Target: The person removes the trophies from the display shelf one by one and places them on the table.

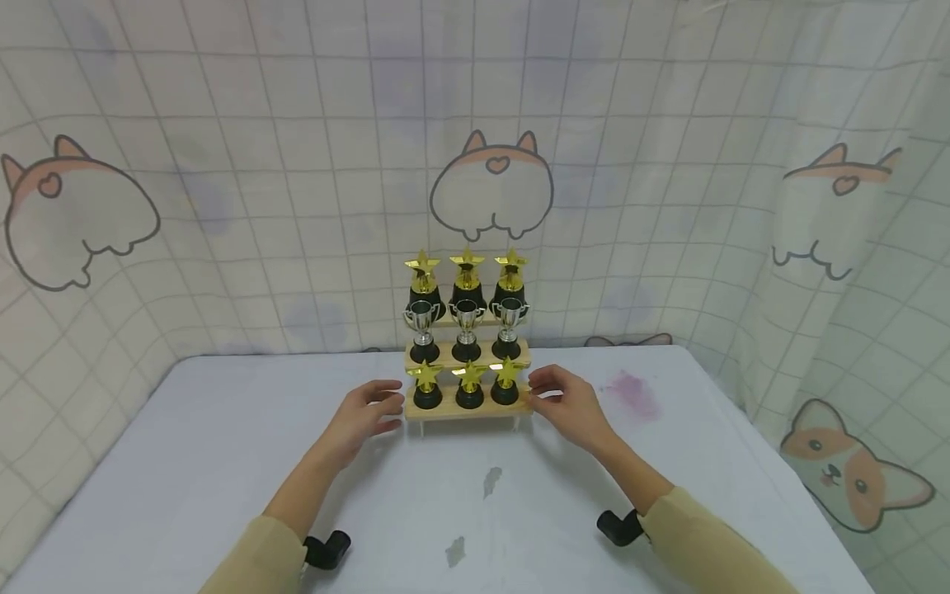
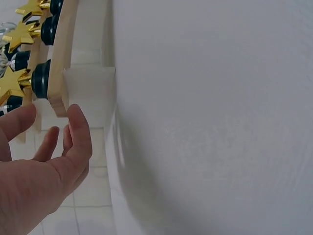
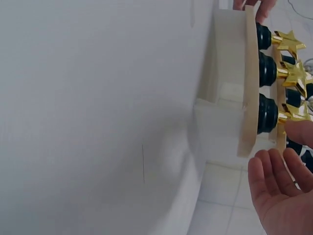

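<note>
A three-step wooden display stand stands on the table, with white supports under its front board. Gold star trophies on black bases line the bottom step. Silver two-handled cup trophies fill the middle one, and taller gold star trophies the top. My left hand is at the left end of the bottom board, fingers loosely bent and fingertips right by its corner. At the opposite end, my right hand has its fingers loosely bent close to the board. Neither hand grips anything.
A white cloth covers the table, with grey marks near the middle and a pink stain at right. Behind hangs a checked curtain with cartoon dogs. Black wrist devices show by both sleeves.
</note>
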The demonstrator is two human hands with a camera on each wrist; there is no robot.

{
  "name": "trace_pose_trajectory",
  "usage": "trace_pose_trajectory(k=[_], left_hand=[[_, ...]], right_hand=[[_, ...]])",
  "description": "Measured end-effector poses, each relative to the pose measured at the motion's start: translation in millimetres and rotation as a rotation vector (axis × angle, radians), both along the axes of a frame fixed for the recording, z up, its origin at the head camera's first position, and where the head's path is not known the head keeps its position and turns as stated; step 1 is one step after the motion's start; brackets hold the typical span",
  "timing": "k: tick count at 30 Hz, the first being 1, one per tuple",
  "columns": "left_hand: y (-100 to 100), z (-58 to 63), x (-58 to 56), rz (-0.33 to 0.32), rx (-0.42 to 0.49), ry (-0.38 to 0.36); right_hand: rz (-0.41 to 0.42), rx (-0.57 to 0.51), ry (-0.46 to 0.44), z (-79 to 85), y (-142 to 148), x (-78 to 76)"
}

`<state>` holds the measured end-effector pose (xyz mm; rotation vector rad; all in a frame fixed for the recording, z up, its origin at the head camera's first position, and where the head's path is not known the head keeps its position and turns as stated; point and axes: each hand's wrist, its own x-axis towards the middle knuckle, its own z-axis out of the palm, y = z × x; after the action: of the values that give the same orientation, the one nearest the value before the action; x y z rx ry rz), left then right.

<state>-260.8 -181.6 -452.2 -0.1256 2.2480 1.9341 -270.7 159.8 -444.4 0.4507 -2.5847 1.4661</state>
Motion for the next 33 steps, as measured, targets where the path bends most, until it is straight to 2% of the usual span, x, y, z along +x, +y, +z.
trace_pose_trajectory(k=[7,18,33], left_hand=[[4,-4.0,-2.5,-0.033,0.060,-0.002],[7,-8.6,-5.7,-0.029,0.013,0.037],[9,-6.1,-5.2,-0.019,0.006,0.019]], right_hand=[[-0.041,-0.048,-0.034,-2.5,-13,-1.0],[-0.091,-0.030,-0.039,-2.1,-22,-2.5],[-0.097,0.026,0.022,-4.6,-32,-5.4]])
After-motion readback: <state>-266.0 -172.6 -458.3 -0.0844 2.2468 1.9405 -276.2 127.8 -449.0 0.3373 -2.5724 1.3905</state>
